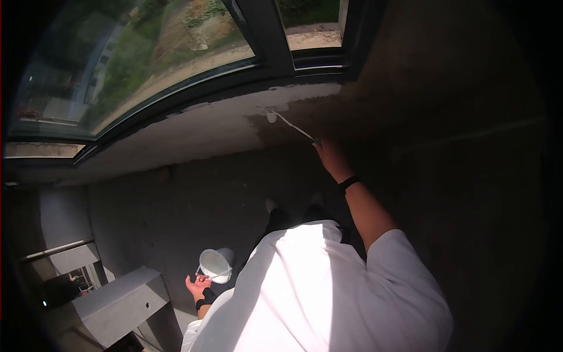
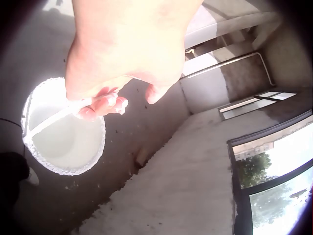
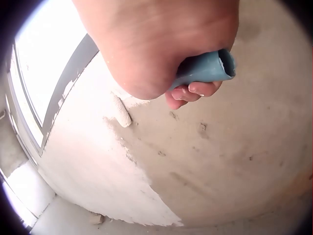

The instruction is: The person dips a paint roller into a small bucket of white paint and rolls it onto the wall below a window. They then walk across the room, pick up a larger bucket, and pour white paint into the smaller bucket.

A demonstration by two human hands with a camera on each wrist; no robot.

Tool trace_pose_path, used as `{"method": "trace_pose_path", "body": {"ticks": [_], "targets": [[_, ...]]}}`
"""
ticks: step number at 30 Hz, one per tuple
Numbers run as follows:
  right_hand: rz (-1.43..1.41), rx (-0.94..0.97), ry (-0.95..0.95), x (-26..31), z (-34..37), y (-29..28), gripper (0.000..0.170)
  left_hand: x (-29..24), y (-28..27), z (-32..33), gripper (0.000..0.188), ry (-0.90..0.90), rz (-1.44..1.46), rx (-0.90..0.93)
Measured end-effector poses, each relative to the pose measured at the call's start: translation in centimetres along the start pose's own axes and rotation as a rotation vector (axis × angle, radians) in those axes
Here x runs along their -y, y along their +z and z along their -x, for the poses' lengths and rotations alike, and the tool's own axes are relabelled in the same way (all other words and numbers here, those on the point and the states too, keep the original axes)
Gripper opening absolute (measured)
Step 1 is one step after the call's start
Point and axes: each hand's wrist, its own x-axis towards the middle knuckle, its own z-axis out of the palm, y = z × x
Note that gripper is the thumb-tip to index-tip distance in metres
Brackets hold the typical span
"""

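Observation:
My right hand (image 1: 333,159) grips the blue-green handle (image 3: 208,67) of a paint roller, fingers wrapped round it. A thin rod runs from the grip to the small white roller head (image 1: 271,115), which lies against the wall below the window. White paint (image 3: 88,142) covers the wall on one side of it, bare brown-grey plaster (image 3: 220,156) the other. Low on the left, my left hand (image 1: 200,286) holds a white bucket (image 2: 102,142) by its bail (image 2: 51,120), fingers hooked under it. Pale, whitish liquid (image 2: 73,142) shows inside the bucket, and its rim is crusted.
A dark-framed window (image 1: 258,70) runs above the painted strip. Grey concrete floor (image 1: 193,199) lies below, with a small block (image 2: 142,157) at the wall's foot. A pale boxy ledge (image 1: 120,305) stands at the lower left, near the bucket.

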Motion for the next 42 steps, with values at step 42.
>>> {"method": "trace_pose_path", "body": {"ticks": [42], "targets": [[0.095,0.111,0.104,-2.3,0.0,-6.3,0.035,-1.5,3.3,1.5,0.044,0.002,-0.060,0.025]]}}
